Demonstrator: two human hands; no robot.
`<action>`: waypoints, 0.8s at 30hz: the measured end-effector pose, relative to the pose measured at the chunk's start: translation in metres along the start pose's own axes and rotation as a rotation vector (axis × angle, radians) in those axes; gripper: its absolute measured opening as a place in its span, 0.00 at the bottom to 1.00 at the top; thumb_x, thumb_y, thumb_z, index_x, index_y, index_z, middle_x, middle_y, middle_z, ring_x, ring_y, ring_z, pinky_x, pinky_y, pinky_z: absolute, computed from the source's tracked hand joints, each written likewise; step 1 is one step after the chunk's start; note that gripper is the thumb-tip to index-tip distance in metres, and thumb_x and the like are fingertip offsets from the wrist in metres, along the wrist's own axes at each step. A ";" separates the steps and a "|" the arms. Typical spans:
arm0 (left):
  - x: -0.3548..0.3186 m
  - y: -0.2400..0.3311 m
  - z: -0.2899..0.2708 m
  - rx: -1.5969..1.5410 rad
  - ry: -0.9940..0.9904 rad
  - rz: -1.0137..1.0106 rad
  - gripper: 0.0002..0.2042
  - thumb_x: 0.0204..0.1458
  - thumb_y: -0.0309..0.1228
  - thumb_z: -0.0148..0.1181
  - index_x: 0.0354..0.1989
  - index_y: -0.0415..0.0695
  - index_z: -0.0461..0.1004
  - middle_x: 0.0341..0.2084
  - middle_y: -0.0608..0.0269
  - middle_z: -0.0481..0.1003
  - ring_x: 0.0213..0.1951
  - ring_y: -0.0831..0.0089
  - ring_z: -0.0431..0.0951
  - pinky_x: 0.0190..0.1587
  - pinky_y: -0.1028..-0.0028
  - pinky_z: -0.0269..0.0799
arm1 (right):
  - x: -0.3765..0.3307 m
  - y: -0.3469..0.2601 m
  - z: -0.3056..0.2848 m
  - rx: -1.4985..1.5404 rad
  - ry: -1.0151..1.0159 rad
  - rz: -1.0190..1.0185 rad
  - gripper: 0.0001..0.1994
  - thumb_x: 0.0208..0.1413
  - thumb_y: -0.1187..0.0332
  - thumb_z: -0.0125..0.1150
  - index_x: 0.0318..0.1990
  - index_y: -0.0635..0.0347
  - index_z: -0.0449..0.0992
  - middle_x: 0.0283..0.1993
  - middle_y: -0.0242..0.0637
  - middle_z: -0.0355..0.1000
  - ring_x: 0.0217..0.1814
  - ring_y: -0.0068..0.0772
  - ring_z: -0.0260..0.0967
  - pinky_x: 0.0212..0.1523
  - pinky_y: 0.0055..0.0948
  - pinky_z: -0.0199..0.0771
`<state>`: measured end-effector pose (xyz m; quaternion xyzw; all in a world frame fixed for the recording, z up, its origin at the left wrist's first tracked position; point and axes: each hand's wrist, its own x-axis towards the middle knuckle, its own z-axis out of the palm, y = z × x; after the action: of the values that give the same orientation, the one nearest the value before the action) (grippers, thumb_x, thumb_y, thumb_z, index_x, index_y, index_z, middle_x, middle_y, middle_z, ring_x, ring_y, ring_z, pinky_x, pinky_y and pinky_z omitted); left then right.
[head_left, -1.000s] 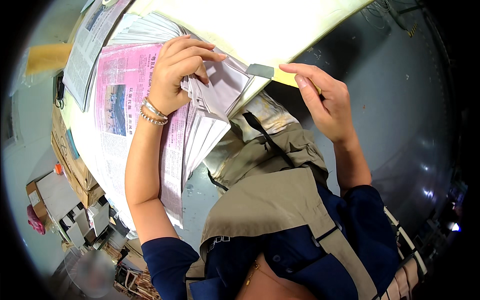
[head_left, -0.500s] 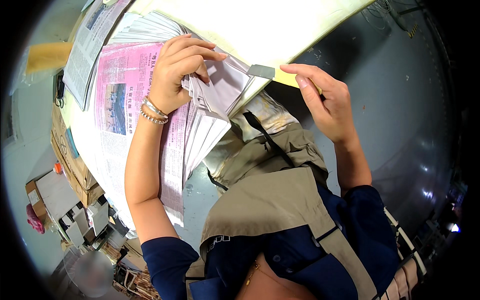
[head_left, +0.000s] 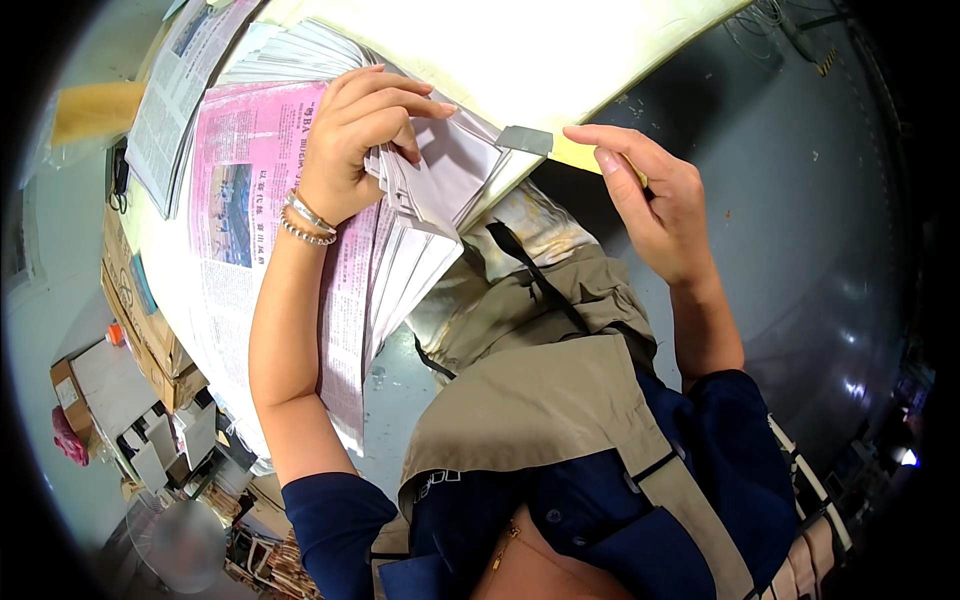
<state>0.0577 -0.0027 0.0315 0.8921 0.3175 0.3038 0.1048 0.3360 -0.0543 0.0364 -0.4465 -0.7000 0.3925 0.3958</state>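
My left hand wears bracelets and is closed over a bundle of folded pale paper. Its fingers curl at the upper folds, and the stacked edges fan out below the wrist. Under that forearm lies a pink-printed newspaper sheet. Off the table's right edge, my right hand pinches the yellow handle of a flat scraper. The scraper's wide grey blade points left and lies over the corner of the paper bundle; whether it touches is hard to tell.
A pale bright table extends away from me. More newspapers and a fan of white sheets lie at its left. Cardboard boxes stand beyond its left side. A fan is at the lower left.
The scraper and my right hand have shifted very slightly to the right. My left hand stays on the paper bundle.
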 end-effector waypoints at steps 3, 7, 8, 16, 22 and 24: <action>0.000 0.000 0.000 -0.003 -0.003 -0.004 0.09 0.34 0.24 0.59 0.12 0.49 0.65 0.35 0.70 0.80 0.46 0.67 0.76 0.53 0.63 0.63 | 0.001 -0.001 0.000 -0.001 -0.010 -0.007 0.12 0.59 0.77 0.48 0.46 0.62 0.77 0.27 0.25 0.69 0.20 0.10 0.47 0.20 0.16 0.46; -0.001 0.000 0.000 -0.009 -0.006 -0.011 0.08 0.33 0.22 0.58 0.12 0.48 0.65 0.35 0.69 0.80 0.46 0.67 0.76 0.53 0.63 0.63 | 0.001 0.000 0.000 -0.001 -0.010 -0.008 0.12 0.58 0.79 0.49 0.46 0.62 0.77 0.25 0.26 0.67 0.19 0.11 0.48 0.19 0.17 0.47; -0.001 0.000 0.000 -0.009 -0.006 -0.011 0.08 0.33 0.22 0.58 0.12 0.48 0.65 0.35 0.69 0.80 0.46 0.66 0.76 0.53 0.63 0.63 | 0.001 -0.001 0.000 0.001 -0.011 -0.017 0.13 0.57 0.80 0.49 0.46 0.62 0.76 0.23 0.27 0.64 0.19 0.12 0.48 0.19 0.17 0.48; 0.000 0.001 -0.001 -0.012 -0.008 -0.015 0.09 0.32 0.22 0.59 0.12 0.48 0.65 0.35 0.69 0.80 0.46 0.66 0.76 0.53 0.64 0.63 | 0.002 -0.003 -0.002 -0.018 -0.019 -0.026 0.13 0.55 0.81 0.50 0.46 0.62 0.76 0.21 0.29 0.64 0.18 0.14 0.49 0.19 0.18 0.50; -0.001 0.000 0.000 -0.013 -0.005 -0.009 0.08 0.32 0.22 0.59 0.12 0.48 0.65 0.36 0.69 0.80 0.46 0.66 0.76 0.52 0.64 0.63 | 0.008 -0.002 -0.005 -0.099 -0.054 -0.056 0.11 0.56 0.77 0.51 0.44 0.63 0.77 0.25 0.33 0.70 0.19 0.17 0.54 0.21 0.20 0.57; 0.000 0.000 0.000 -0.008 -0.017 -0.013 0.08 0.31 0.20 0.57 0.13 0.48 0.65 0.36 0.69 0.80 0.46 0.66 0.75 0.52 0.65 0.63 | 0.020 0.000 -0.013 -0.166 -0.114 -0.036 0.10 0.57 0.74 0.50 0.43 0.64 0.76 0.27 0.34 0.72 0.20 0.18 0.57 0.23 0.21 0.60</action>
<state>0.0577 -0.0026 0.0313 0.8921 0.3211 0.2971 0.1130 0.3425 -0.0334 0.0453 -0.4420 -0.7593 0.3510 0.3238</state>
